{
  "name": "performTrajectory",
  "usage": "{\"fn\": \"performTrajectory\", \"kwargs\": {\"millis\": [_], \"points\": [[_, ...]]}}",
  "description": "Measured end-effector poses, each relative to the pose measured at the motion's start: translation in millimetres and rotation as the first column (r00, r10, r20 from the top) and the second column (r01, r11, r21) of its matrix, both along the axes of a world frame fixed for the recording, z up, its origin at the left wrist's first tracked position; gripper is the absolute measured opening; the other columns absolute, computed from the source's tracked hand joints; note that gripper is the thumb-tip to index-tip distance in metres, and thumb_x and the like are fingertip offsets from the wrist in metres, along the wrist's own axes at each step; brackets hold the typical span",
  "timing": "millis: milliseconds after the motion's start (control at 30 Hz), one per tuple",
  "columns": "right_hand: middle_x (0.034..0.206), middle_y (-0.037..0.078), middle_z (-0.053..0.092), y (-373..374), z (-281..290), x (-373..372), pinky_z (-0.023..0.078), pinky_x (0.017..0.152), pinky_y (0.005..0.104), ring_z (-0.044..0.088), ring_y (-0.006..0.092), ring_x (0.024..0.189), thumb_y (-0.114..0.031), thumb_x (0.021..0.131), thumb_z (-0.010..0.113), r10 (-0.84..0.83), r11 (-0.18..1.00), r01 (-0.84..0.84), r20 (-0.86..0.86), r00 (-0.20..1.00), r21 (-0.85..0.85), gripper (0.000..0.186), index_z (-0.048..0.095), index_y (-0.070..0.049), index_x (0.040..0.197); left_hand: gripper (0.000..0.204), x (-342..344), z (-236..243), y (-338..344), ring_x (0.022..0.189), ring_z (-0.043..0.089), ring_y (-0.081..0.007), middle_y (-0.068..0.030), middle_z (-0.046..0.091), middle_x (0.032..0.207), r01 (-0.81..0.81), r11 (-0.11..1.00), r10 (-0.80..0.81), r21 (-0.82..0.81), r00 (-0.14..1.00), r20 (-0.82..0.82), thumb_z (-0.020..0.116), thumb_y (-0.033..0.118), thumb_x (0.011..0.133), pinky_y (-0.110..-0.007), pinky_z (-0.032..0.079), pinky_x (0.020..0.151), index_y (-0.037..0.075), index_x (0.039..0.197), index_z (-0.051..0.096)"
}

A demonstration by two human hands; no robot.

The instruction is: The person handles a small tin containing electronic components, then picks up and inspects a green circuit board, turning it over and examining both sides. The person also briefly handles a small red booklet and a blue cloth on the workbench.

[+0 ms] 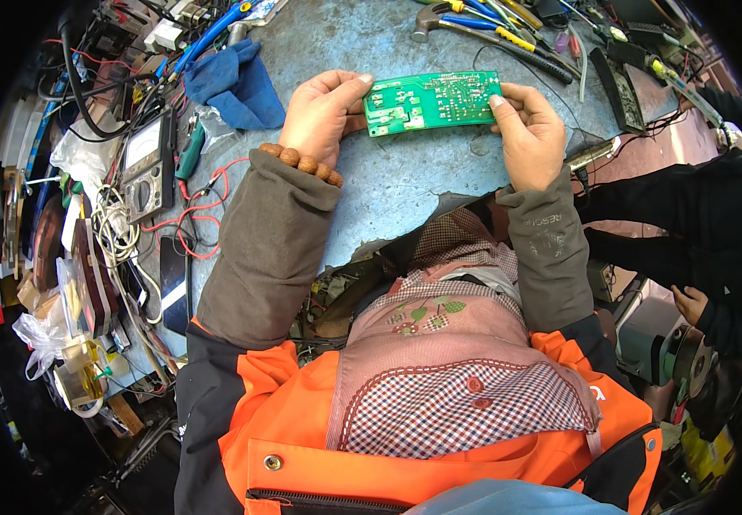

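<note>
A green circuit board (433,100) is held flat above the grey workbench (388,184), solder side up. My left hand (321,116) grips its left end with thumb on top; a wooden bead bracelet sits on that wrist. My right hand (528,129) pinches the board's right end. Both forearms wear grey-brown sleeves.
A blue cloth (238,83) lies left of the board. A multimeter (143,163) with red leads sits at the left among wires and clutter. Pliers, a hammer and screwdrivers (491,30) lie at the far edge. Another person's dark sleeve and hand (693,302) are at the right.
</note>
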State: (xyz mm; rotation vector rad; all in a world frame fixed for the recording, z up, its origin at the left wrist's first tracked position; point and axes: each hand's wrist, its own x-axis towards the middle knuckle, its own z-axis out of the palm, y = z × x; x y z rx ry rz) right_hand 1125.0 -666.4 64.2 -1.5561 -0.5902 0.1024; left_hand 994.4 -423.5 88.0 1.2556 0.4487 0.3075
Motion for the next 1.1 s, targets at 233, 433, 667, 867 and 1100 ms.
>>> {"fn": "performTrajectory", "kwargs": {"millis": [233,433,667,867,1100], "points": [[0.105,0.005,0.075,-2,6,-2,0.055,0.076,0.0251,0.068,0.0090,0.088,-0.005,0.105,0.065,-0.005,1.000,0.005,-0.046,0.999,-0.002,0.021,0.070,0.004,0.124,0.014,-3,1,3,0.094,0.074,-0.0196,-0.0146,0.076,0.107,0.054,0.998,-0.055,0.021,0.996,0.068,0.077,0.007,0.095,-0.034,0.061,0.087,-0.003,0.103,0.071],[0.106,0.004,0.072,0,-10,10,0.054,0.083,0.0236,0.066,0.0070,0.091,0.003,0.102,0.066,-0.003,0.974,0.020,-0.073,0.997,0.228,0.016,0.068,0.002,0.118,0.012,-6,7,-11,0.101,0.071,-0.0185,-0.0178,0.075,0.124,-0.020,0.918,-0.088,0.397,0.964,0.252,0.081,-0.012,0.082,-0.032,0.057,0.092,-0.004,0.088,0.076],[0.107,0.002,0.072,-1,-8,10,0.050,0.082,0.0216,0.064,0.0053,0.096,0.007,0.102,0.065,-0.030,0.968,0.044,-0.059,0.998,0.248,0.016,0.067,-0.002,0.116,0.015,-6,8,-14,0.108,0.069,-0.0225,-0.0113,0.073,0.112,0.001,0.658,-0.255,0.753,0.941,0.222,0.080,-0.010,0.075,-0.036,0.059,0.090,0.001,0.082,0.074],[0.118,0.006,0.071,-3,-12,10,0.052,0.091,0.0242,0.066,0.0092,0.104,0.008,0.101,0.064,0.020,0.944,-0.007,-0.036,0.999,0.330,0.016,0.067,-0.002,0.114,0.047,-6,18,-34,0.102,0.064,-0.0172,-0.0092,0.057,0.132,0.011,0.822,-0.177,0.569,0.955,0.237,0.075,-0.012,0.075,-0.033,0.055,0.089,0.006,0.119,0.071],[0.121,0.007,0.070,-6,-11,10,0.052,0.089,0.0241,0.065,0.0093,0.101,0.007,0.101,0.063,-0.003,0.972,-0.005,0.033,0.999,0.236,0.015,0.069,-0.002,0.111,0.066,-9,12,-26,0.103,0.062,-0.0134,-0.0076,0.050,0.144,0.130,0.702,-0.283,0.701,0.953,0.107,0.076,-0.017,0.075,-0.032,0.056,0.097,0.004,0.137,0.064]]}}
